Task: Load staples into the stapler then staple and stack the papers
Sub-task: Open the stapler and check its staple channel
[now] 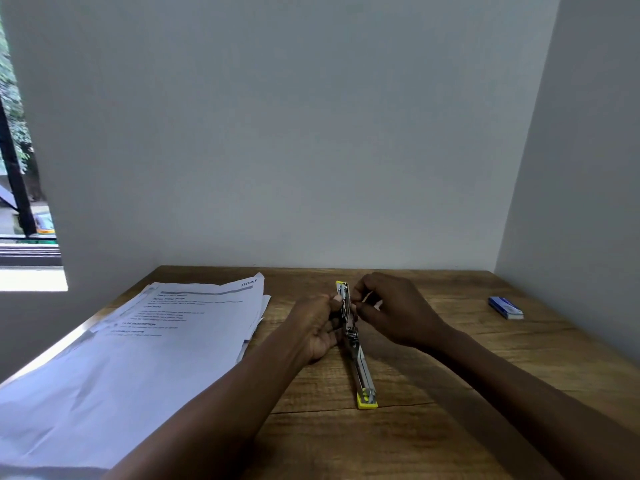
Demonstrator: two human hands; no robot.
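A yellow and metal stapler [360,362] lies swung fully open on the wooden table [450,393], its two yellow ends far apart. My left hand [320,329] grips the far half of the stapler from the left. My right hand [388,308] pinches something small against the stapler's open channel from the right; whether it is a strip of staples is too small to tell. A loose stack of printed papers [138,358] lies on the left part of the table. A blue staple box [505,307] rests at the far right.
White walls close the table in at the back and on the right. A window [20,188] opens at the far left. Bare wood shows in front of the stapler and between it and the staple box.
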